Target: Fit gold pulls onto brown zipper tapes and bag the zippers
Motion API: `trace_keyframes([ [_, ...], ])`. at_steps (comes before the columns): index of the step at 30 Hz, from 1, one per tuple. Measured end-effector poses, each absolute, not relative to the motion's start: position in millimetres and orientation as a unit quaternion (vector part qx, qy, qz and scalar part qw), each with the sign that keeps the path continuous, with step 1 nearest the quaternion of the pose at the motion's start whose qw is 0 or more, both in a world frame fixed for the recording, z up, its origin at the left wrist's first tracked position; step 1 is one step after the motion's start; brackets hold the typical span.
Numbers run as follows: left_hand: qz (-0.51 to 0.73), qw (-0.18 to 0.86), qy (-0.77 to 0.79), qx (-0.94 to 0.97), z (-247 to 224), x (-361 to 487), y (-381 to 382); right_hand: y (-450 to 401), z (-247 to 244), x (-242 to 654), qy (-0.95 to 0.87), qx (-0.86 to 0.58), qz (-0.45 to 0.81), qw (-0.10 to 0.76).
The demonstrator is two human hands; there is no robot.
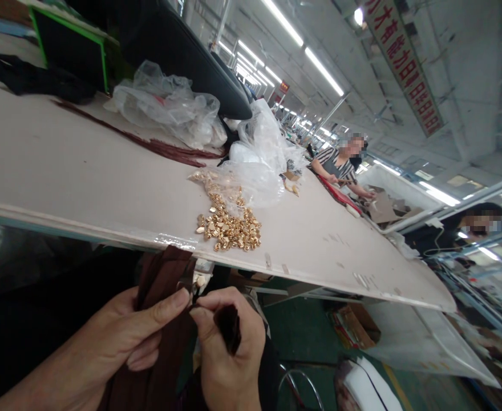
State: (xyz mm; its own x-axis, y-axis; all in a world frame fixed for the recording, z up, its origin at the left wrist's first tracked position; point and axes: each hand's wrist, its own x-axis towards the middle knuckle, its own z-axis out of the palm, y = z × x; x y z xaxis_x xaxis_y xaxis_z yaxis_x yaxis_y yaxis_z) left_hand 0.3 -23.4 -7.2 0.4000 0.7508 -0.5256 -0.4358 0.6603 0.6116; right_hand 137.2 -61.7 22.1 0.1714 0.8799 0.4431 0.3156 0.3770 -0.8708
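Note:
My left hand [126, 331] is closed around a bundle of dark brown fabric strips [159, 274], which look like zipper tape and hang below the table edge. Thumb and fingers of my right hand [229, 342] pinch the end of a brown strip close to the left thumb, and a dark folded piece shows inside its curled fingers. Just beyond both fingertips, a small metal holder [203, 271] sits at the table edge with a gold piece in it. A pile of small gold metal pieces [229, 228], resembling zipper sliders, lies on the table beyond my hands.
Clear plastic bags [259, 171] rest behind the gold pile. More brown strips [148, 140] lie on the tabletop [63, 160] at left. A person in a striped top [339, 165] works farther along the table. A cardboard box [356, 325] stands beneath.

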Motion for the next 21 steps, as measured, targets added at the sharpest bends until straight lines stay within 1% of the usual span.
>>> trace_keyframes([
  [3,0.351,0.822,0.41,0.181,-8,2,-25,-61,23,133,-0.498,-0.536,0.363,0.577],
  [5,0.361,0.822,0.41,0.161,-10,1,-25,-61,22,131,-0.46,-0.535,0.411,0.577],
  [9,0.355,0.847,0.378,0.12,-11,-2,-24,-60,15,130,-0.326,-0.489,0.525,0.615],
  [13,0.352,0.834,0.394,0.162,-4,-4,-20,-57,13,132,-0.222,-0.446,0.634,0.591],
  [15,0.349,0.813,0.42,0.203,-2,-3,-17,-55,16,132,-0.195,-0.436,0.654,0.586],
  [18,0.35,0.792,0.437,0.243,-1,-1,-13,-52,18,131,-0.178,-0.456,0.636,0.597],
  [21,0.343,0.794,0.436,0.251,-2,-1,-12,-51,16,129,-0.173,-0.47,0.625,0.599],
])
